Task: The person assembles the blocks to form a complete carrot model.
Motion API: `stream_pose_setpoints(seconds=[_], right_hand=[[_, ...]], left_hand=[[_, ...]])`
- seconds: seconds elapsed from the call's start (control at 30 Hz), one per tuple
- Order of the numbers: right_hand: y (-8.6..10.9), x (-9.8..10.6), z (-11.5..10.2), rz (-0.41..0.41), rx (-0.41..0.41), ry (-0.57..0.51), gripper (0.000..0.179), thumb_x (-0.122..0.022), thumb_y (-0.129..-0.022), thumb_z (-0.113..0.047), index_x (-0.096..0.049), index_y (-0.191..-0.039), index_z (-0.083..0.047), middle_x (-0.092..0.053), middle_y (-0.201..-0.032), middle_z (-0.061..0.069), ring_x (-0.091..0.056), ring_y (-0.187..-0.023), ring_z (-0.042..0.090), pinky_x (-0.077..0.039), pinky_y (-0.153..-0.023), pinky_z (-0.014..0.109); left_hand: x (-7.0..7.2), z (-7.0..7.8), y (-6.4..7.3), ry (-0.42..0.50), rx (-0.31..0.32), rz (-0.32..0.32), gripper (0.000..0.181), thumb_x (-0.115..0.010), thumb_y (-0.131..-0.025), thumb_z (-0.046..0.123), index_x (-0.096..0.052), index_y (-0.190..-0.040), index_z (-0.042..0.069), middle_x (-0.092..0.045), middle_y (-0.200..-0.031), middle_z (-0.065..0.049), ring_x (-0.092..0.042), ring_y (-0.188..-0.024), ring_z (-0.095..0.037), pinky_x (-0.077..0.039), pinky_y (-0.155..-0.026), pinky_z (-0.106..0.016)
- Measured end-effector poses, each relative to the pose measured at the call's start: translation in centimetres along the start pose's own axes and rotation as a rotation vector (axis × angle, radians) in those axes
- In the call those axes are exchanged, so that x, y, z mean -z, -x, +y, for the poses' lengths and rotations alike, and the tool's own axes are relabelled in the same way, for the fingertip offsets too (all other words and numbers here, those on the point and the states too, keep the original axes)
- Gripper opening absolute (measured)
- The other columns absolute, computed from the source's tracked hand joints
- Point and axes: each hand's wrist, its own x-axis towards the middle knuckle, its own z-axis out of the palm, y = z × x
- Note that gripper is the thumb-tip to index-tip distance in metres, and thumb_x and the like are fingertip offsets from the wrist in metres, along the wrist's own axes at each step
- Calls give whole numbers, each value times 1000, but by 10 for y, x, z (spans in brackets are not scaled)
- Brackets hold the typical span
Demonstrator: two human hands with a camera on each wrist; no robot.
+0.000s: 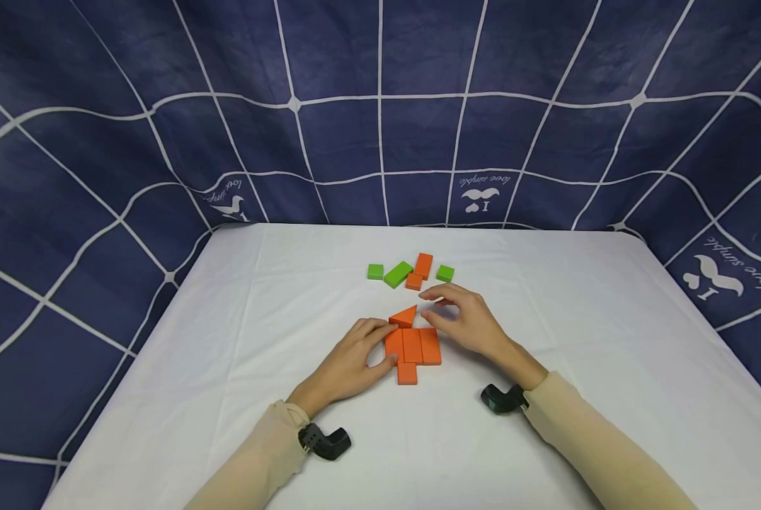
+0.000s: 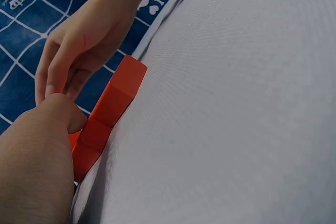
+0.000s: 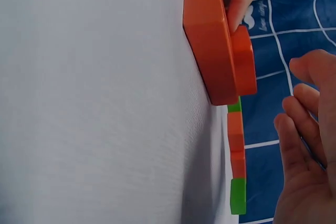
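Three orange rectangular blocks [image 1: 412,346] lie side by side in a row on the white-covered table. A small orange square block [image 1: 407,374] touches the row's near edge. At the far edge is an orange triangular block [image 1: 403,316], which looks higher than the row in the right wrist view; I cannot tell whether it rests on top. My left hand [image 1: 353,360] rests at the row's left side, fingertips on the left block and close to the triangle, thumb near the block's lower end. Just right of the triangle hovers my right hand [image 1: 466,319], fingers loosely bent, holding nothing.
Farther back lie a green square [image 1: 375,272], a green rectangle [image 1: 398,274], an orange rectangle [image 1: 423,265], an orange square [image 1: 414,282] and another green square [image 1: 445,273]. A blue gridded curtain [image 1: 380,134] hangs behind the white tablecloth [image 1: 278,283].
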Motion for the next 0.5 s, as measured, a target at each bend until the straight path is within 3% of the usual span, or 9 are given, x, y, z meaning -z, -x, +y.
stream_pose_setpoints(seconds=[0.5], right_hand=[[-34,-3,26,51,-123,53,28,-77,-93,-15,-73,-117,-2,-73,-116,11,-72,-105,29,-59,-96,44]], left_hand=[[0,0,0,8,3,-4,53,-65,-99,36,-59,-145,11,-56,-141,-1,-48,-133,-17,-42,-117,-38]])
